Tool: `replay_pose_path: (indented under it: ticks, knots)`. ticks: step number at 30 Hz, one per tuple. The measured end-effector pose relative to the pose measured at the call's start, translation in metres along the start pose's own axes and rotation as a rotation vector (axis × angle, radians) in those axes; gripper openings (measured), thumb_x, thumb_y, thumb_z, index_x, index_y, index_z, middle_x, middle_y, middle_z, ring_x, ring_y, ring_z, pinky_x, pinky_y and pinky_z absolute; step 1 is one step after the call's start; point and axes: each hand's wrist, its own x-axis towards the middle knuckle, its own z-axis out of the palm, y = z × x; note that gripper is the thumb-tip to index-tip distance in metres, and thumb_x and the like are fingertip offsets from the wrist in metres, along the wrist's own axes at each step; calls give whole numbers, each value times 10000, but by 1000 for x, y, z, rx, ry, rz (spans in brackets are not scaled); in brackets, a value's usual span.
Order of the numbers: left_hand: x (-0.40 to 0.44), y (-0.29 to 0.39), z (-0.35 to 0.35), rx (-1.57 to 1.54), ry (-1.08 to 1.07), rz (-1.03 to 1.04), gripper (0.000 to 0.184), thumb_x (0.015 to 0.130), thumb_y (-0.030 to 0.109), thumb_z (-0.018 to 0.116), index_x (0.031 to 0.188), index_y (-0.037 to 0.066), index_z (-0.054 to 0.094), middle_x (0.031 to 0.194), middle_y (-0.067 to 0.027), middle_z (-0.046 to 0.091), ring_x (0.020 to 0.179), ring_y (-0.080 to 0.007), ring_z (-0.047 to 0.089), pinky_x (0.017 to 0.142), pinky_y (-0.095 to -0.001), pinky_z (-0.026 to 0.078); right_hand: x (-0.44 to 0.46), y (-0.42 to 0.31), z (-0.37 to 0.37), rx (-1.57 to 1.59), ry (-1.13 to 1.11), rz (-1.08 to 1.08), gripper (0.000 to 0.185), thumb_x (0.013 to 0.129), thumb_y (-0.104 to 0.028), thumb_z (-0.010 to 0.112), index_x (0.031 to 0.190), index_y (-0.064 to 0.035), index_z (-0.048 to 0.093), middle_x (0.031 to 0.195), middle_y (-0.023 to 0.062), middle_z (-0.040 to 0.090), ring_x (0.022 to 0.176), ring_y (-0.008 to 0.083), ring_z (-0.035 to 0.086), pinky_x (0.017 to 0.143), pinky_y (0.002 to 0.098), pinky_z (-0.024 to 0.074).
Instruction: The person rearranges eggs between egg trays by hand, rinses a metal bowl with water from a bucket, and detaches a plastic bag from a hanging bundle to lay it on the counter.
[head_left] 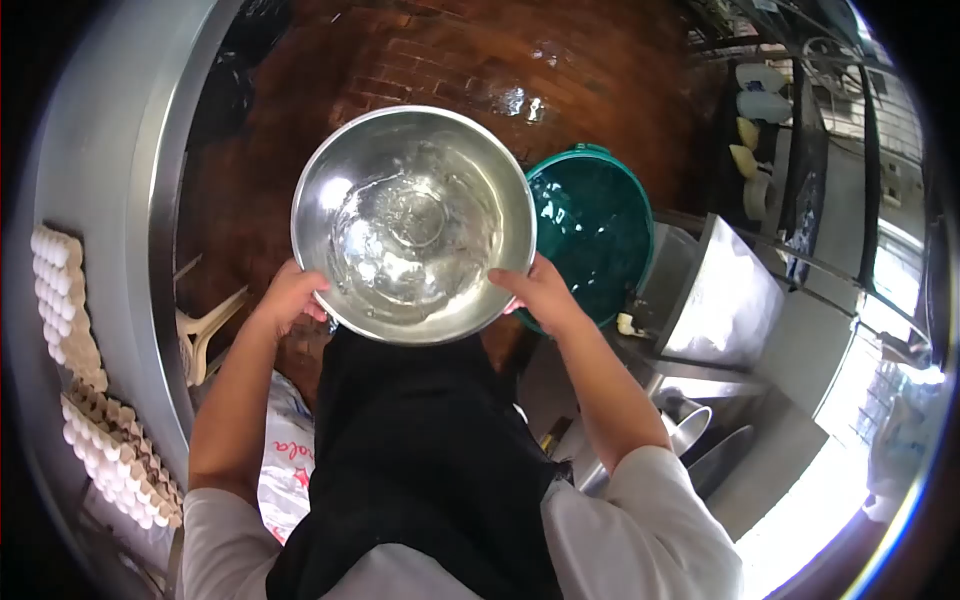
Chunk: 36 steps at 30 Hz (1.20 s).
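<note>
A large, shiny metal mixing bowl (415, 220) is held up in front of my apron, its inside facing me. My left hand (292, 296) grips the near left rim, thumb over the edge and fingers underneath. On the near right rim, my right hand (538, 291) holds on the same way, its thumb inside the bowl. The inner surface looks wet or glossy; whether any liquid lies in it I cannot tell. Just beyond my right hand stands a round green tub (600, 235), partly hidden by the bowl, with dark, glinting contents that look like water.
Egg trays (120, 455) with white eggs sit on the steel counter (110, 190) at left. A white printed sack (287, 455) stands by my left side. A steel sink unit (725, 300) and a metal rack (800, 230) line the right. The red-brown tiled floor (430, 65) is wet.
</note>
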Motion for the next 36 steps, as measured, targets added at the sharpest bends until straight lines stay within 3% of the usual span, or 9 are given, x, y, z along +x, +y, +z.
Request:
replay_pose_path:
  ticks: [2, 4, 7, 12, 23, 28, 32, 35, 36]
  knots:
    - [-6, 6, 15, -15, 29, 49, 403, 801, 131, 586, 1160, -50, 619, 955, -150, 698, 697, -219, 687, 543, -315, 587, -20, -3, -41, 142, -56, 51, 541, 918, -267, 701, 1359, -3, 532, 1131, 92, 676, 913, 194, 678, 742, 314, 570]
    - [-7, 8, 21, -5, 41, 81, 409, 797, 143, 594, 1160, -43, 624, 950, -149, 699, 720, -224, 688, 542, -319, 587, -30, 16, -103, 55, 302, 4, 570, 941, -357, 688, 1385, -28, 550, 1276, 107, 652, 1041, 210, 669, 826, 342, 564]
    - [-5, 8, 28, -6, 38, 92, 418, 803, 156, 608, 1170, -43, 628, 952, -151, 703, 722, -233, 692, 544, -329, 588, -37, 97, -228, -1074, 809, 199, 599, 862, -280, 687, 1411, -93, 538, 1301, 160, 645, 1152, 351, 625, 1025, 396, 473]
    - [18, -3, 21, -14, -30, 38, 434, 803, 103, 638, 1217, -24, 614, 1034, -156, 700, 783, -251, 705, 550, -341, 600, -47, 155, -316, -1228, 582, 152, 359, 900, -197, 573, 1247, -202, 669, 1186, 165, 684, 1101, 349, 650, 927, 462, 507]
    - [14, 22, 22, -111, -24, 77, 479, 817, 144, 642, 1264, -20, 589, 1043, -143, 697, 820, -233, 706, 587, -333, 595, -24, 175, -375, -1105, 640, 73, 281, 837, -229, 674, 998, -1, 704, 1001, 239, 700, 957, 421, 667, 849, 500, 504]
    - [15, 21, 22, -124, 0, 88, 446, 800, 131, 615, 1218, -24, 622, 1032, -138, 698, 812, -222, 700, 572, -324, 584, -9, 97, -304, -1292, 596, 265, 356, 900, -258, 657, 1098, 37, 674, 1096, 256, 683, 1064, 403, 645, 921, 478, 492]
    - [10, 30, 35, -133, 88, 114, 441, 801, 125, 595, 1209, -39, 622, 1018, -145, 704, 784, -216, 696, 562, -322, 583, 14, 20, -200, -1056, 925, -505, 422, 982, -217, 623, 1317, 37, 580, 1369, 232, 574, 1277, 365, 545, 1111, 428, 395]
    - [8, 34, 48, -140, 186, 90, 359, 809, 119, 576, 1111, -54, 665, 947, -139, 717, 692, -201, 677, 534, -313, 568, 18, -72, -47, -891, 664, -901, 439, 859, -27, 671, 1288, 31, 594, 1444, 197, 507, 1350, 363, 467, 1142, 443, 361]
    - [6, 34, 54, -135, 196, 119, 344, 809, 116, 577, 1092, -54, 670, 926, -142, 716, 679, -197, 674, 527, -312, 563, 32, -81, -16, -1302, 586, -894, 488, 828, -43, 695, 1302, -1, 589, 1428, 188, 509, 1348, 355, 462, 1131, 434, 374]
